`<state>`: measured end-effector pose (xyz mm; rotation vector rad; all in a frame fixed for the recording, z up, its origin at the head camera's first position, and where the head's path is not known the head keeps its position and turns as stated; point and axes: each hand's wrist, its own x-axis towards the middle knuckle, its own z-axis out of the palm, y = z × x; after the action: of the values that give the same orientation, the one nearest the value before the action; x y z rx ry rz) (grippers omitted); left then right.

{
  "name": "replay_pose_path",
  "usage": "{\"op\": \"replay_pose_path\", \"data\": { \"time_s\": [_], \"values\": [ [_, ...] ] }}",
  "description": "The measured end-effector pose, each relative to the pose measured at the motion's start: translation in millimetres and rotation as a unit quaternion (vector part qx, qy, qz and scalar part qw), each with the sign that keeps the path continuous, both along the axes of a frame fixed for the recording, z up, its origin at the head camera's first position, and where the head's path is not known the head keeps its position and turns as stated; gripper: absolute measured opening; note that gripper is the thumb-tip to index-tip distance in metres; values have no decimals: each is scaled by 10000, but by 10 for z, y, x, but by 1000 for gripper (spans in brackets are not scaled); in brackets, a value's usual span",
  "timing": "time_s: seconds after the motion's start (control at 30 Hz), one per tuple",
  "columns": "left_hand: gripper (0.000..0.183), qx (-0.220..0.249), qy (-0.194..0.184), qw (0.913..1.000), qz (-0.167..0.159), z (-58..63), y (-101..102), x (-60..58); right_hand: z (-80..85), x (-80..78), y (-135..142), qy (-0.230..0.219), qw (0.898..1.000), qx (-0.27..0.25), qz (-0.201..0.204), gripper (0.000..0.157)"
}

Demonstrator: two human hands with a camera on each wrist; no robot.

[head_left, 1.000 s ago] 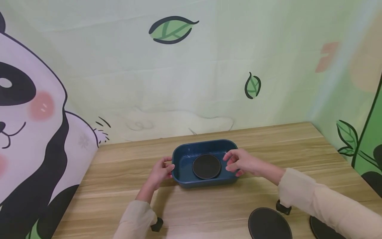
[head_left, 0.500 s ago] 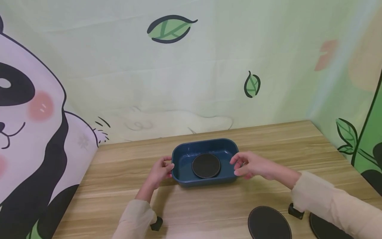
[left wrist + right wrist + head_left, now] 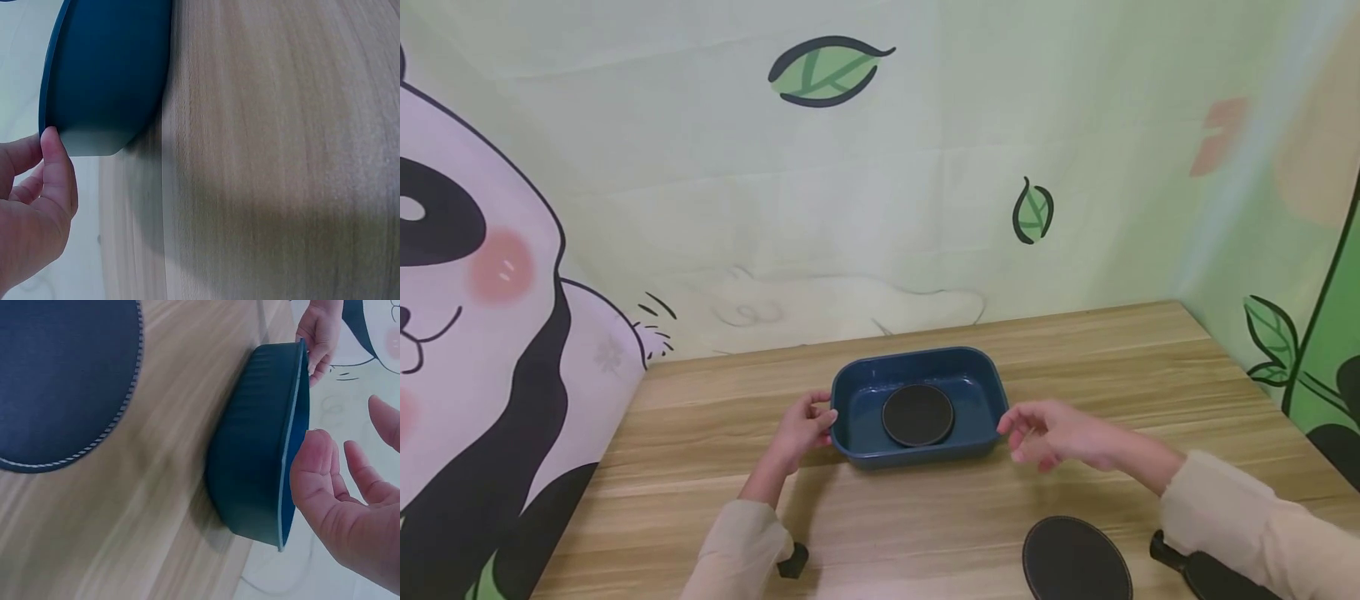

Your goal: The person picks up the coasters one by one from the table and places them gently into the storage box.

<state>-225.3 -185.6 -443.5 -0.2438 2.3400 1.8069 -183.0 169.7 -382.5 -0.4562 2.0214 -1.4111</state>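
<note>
A dark blue rectangular baking dish [image 3: 865, 454] stands on the wooden table. Inside it lies a round black coaster [image 3: 917, 415]. My left hand [image 3: 801, 431] pinches the rim at the dish's left end; in the left wrist view, thumb and fingers [image 3: 57, 165] meet at that rim. Just off the right end hovers my right hand [image 3: 1060, 433], with loosely bent fingers and nothing between them. The right wrist view has its thumb and fingers spread [image 3: 315, 462] beside the rim.
A second black coaster [image 3: 1077, 560], with a stitched edge, lies at the front right of the table. Another coaster [image 3: 1225, 581] is partly covered by my right sleeve. A printed cloth backdrop [image 3: 925, 208] rises behind the table's back edge.
My right hand has moved right, from over the inside of the dish to just outside its right end. The left hand, the dish and the coaster in it stay in place.
</note>
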Motion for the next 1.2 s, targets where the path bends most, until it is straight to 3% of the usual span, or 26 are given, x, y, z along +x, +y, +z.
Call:
{"op": "replay_pose_path", "data": {
  "time_s": [0.13, 0.43, 0.83, 0.97, 1.2],
  "values": [
    [33, 6, -14, 10000, 15, -6, 2, -9, -67, 33, 41, 34, 9999, -24, 132, 38],
    [33, 1, 11, 10000, 3, -23, -2, -15, -264, 94, 162, 594, 9957, 304, 648, 41],
    [33, 19, -13, 10000, 17, -31, -14, -24, -415, 187, 252, 652, 9925, 383, 956, 41],
    [32, -9, -42, 10000, 25, -28, -14, -23, -475, 194, 271, 940, 9875, 581, 1120, 41],
    [33, -24, -47, 10000, 11, -18, -12, -21, -590, 216, 259, 1531, 9701, 1107, 1525, 37]
  ]
}}
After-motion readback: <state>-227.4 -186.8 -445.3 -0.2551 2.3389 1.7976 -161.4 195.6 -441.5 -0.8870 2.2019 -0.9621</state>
